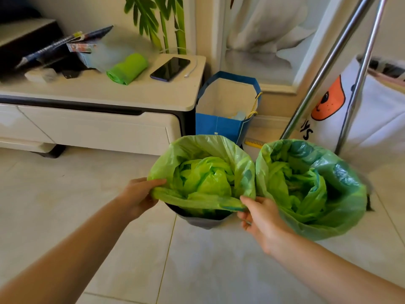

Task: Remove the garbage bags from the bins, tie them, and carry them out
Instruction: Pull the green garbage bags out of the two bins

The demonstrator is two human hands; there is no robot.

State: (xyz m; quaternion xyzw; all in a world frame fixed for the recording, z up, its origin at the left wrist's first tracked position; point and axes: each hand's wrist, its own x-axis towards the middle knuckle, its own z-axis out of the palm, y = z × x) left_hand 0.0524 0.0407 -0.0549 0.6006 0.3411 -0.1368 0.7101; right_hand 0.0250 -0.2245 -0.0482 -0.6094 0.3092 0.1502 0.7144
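On the pale tiled floor [109,216] by the white cabinet [109,128], 2 lined bins stand touching, and the left hand [140,195] at 9 o'clock and right hand [260,218] at 4 o'clock each pinch the left bag [203,172] rim, the right bag [311,187] untouched at 3 o'clock.

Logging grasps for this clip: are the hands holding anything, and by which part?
Both hold the left green plastic garbage bag by its folded-over rim: left hand at its left edge, right hand at its near right edge.
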